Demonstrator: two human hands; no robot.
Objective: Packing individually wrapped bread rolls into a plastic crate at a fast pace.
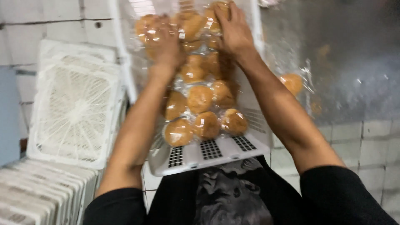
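Observation:
A white plastic crate [208,155] tilts up in front of me, its near rim against my black shirt. Clear bags of round golden buns [200,100] fill it. My left hand [164,43] presses down on a bag of buns at the far left of the crate. Over at the far right of the crate, my right hand [234,29] grips another bag of buns near the top edge. Both arms stretch forward over the crate. The picture is blurred by motion.
White empty crates [73,108] lean against the tiled wall at left, with more stacked flat [37,191] below. A steel counter [350,62] at right carries one more bagged bun [292,82]. White tiles cover the wall under it.

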